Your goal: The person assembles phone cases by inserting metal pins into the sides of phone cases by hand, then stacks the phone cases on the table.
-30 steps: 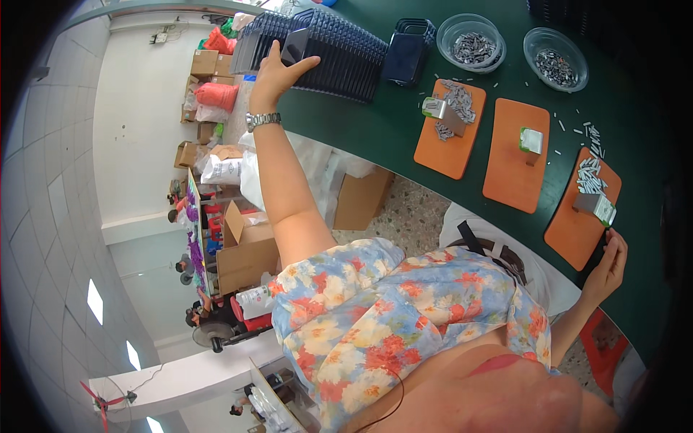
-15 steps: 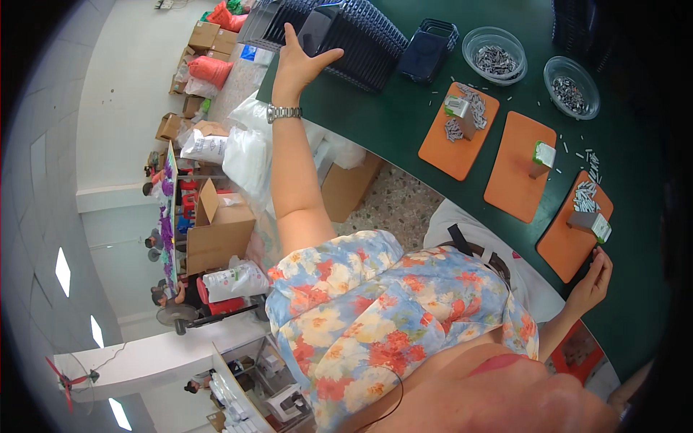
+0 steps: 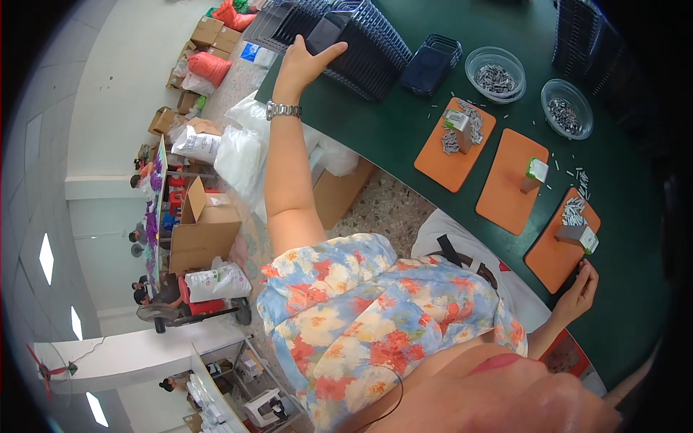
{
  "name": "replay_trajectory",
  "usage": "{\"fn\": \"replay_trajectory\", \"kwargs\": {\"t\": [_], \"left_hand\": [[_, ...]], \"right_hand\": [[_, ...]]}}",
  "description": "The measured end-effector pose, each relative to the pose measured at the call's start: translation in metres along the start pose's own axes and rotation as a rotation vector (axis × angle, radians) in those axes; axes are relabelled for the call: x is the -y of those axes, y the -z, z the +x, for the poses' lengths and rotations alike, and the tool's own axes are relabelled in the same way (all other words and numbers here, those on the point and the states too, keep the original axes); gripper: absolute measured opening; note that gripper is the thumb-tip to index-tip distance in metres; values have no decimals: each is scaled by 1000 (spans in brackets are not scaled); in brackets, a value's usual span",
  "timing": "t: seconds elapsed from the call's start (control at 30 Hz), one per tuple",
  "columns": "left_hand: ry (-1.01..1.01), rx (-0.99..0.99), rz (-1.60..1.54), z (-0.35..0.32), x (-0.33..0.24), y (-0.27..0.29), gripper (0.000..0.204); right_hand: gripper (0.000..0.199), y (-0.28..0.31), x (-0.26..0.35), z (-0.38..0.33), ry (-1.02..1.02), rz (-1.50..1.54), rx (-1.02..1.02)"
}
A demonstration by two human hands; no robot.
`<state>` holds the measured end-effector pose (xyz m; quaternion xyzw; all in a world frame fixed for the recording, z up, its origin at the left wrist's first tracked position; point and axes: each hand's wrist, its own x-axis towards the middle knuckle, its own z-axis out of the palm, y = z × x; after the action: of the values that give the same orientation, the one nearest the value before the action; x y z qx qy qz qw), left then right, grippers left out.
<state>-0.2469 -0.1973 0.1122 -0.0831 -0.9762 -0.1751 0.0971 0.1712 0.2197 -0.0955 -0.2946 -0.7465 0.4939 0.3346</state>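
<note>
Since the earlier frames the view has swung so that more of the dark stacked baskets (image 3: 577,32) at the far side of the table (image 3: 393,130) shows, while both hands remain beside the same things. The left hand (image 3: 302,72) is at the nested stack of dark blue plastic baskets (image 3: 372,61), near the table's left corner; its thumb and forefinger are spread wide against the stack, and whether it grips a basket I cannot tell. The right hand (image 3: 577,290), well apart from that stack, lies by the table's near edge with fingers partly curled at the corner of the right orange mat (image 3: 546,263); whether it holds anything is hidden. On that mat a metal-sided block (image 3: 575,235) with a white-and-green end stands beside loose grey pieces (image 3: 573,212). The middle orange mat (image 3: 500,198) and left orange mat (image 3: 435,169) continue along the near edge, each with a similar block. Beyond them, farther from that edge, sit two clear plastic bowls (image 3: 515,59) of small grey pieces, with a separate dark blue basket (image 3: 431,66) between the left stack and the nearer bowl.
</note>
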Motion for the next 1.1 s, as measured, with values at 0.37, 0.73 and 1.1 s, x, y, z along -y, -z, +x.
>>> {"fn": "replay_trajectory", "kwargs": {"t": [0.37, 0.73, 1.1], "left_hand": [[-94, 11, 90, 2, 11, -3, 124], [-98, -58, 31, 9, 7, -8, 122], [-89, -282, -9, 69, 35, 26, 114]], "right_hand": [[24, -1, 6, 1, -8, -8, -9], [23, -3, 9, 2, 10, -9, 0], [23, -3, 12, 3, 15, -44, 4]]}}
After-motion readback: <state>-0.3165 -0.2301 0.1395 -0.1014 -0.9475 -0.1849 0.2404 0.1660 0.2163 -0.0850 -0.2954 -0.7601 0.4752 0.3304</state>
